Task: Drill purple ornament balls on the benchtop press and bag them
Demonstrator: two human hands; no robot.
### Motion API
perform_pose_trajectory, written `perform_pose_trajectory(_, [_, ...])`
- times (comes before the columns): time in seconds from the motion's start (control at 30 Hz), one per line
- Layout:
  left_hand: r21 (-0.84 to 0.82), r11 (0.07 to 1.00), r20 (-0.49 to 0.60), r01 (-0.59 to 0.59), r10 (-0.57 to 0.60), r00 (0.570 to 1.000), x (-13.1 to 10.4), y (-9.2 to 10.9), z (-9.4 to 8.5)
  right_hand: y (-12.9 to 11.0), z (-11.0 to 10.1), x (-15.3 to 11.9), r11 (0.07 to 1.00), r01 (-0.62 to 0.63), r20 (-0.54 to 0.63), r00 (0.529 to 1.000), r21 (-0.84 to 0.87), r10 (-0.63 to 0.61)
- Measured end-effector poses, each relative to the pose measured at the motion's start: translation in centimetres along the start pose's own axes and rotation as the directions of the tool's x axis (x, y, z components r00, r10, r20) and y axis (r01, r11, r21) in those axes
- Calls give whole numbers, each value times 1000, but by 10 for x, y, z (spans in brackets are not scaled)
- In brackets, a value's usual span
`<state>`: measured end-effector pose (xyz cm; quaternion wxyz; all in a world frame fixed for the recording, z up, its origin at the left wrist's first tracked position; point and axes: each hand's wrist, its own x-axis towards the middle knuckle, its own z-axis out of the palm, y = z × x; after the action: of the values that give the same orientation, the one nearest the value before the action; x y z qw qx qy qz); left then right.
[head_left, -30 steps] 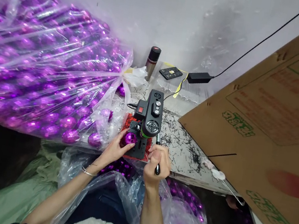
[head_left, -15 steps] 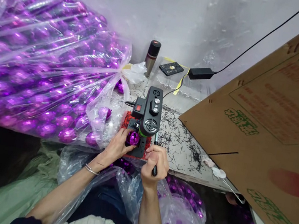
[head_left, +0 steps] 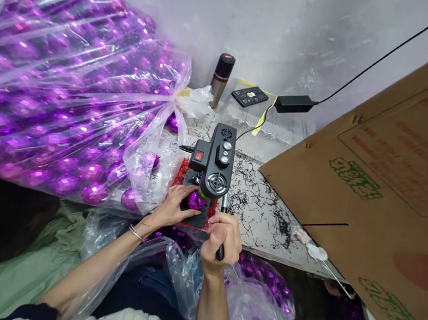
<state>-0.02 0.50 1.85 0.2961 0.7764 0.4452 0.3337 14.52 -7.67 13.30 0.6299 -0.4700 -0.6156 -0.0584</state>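
A black bench device (head_left: 220, 161) with round vents, silver buttons and a red switch stands on a red mat (head_left: 181, 172). Beneath its front end sits a shiny purple ball (head_left: 196, 200). My left hand (head_left: 173, 207) is at the ball's left side, thumb below it and fingers above, closed around it. My right hand (head_left: 224, 237) is wrapped round the device's black-tipped lever (head_left: 220, 250), just right of the base.
A large clear bag of purple balls (head_left: 64, 89) fills the left. Behind stand a bottle (head_left: 221, 79), a phone-like item (head_left: 249, 96) and a black adapter (head_left: 295, 103). A cardboard box (head_left: 380, 178) leans at right. Black bits (head_left: 260, 201) litter the table.
The view has shifted slightly, with the box and adapter further right. My left thumb and fingers sit a little wider apart around the ball. My right hand still grips the lever.
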Motion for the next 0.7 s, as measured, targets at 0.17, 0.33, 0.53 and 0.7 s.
perform_pose_trajectory(0.17, [15,1000,-1,-25,25,1000,-3,0,1,2,1,-5,1000,-10,-15,1000,-10,10])
perform_pose_trajectory(0.33, [14,999,-8,-44,44,999,-3,3,-1,11,6,-19,999,19,-40,999,-38,-21])
perform_pose_trajectory(0.53, [-15,999,-2,-35,35,999,-5,3,-2,21,11,-33,999,38,-73,997,-26,-40])
perform_pose_trajectory(0.7, [-21,999,-14,-38,37,999,-5,2,0,23,13,-35,999,48,-83,995,3,-48])
